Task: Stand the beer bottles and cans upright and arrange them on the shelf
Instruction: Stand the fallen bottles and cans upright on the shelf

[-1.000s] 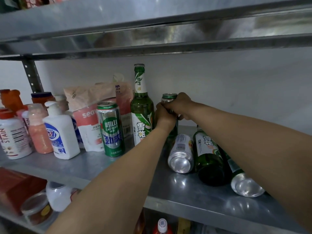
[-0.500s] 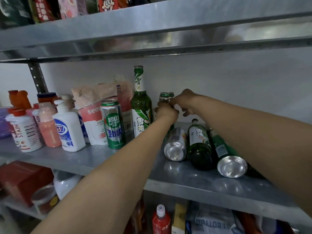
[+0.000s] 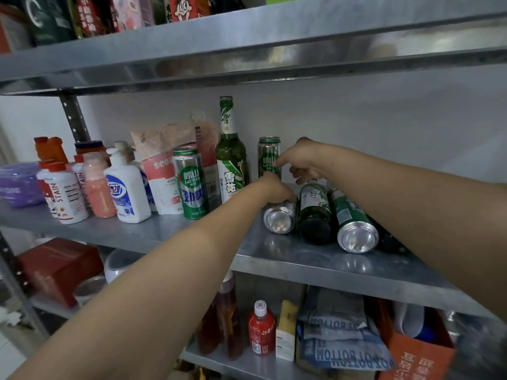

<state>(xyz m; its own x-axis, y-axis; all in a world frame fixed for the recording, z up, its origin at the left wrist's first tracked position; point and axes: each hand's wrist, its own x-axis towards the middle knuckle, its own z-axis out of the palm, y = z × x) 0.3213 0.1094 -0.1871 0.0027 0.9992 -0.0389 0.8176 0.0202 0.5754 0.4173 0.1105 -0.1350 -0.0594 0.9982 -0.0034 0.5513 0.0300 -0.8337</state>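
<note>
Left hand [image 3: 274, 187] grips a shiny fallen can [image 3: 280, 215] on the metal shelf [image 3: 301, 259].

Metal rack [image 3: 315, 266] of dull grey steel, three shelves in view, set against a plain white wall [image 3: 384, 127]. Perforated upright [image 3: 72, 116] at the left rear, holes running down it. Underside of the top shelf [image 3: 247, 64] shiny, throwing back blurred reflections. Soft, even light, dimmer under the shelves. A sliver of pale floor [image 3: 11, 363] at the bottom left corner.
</note>
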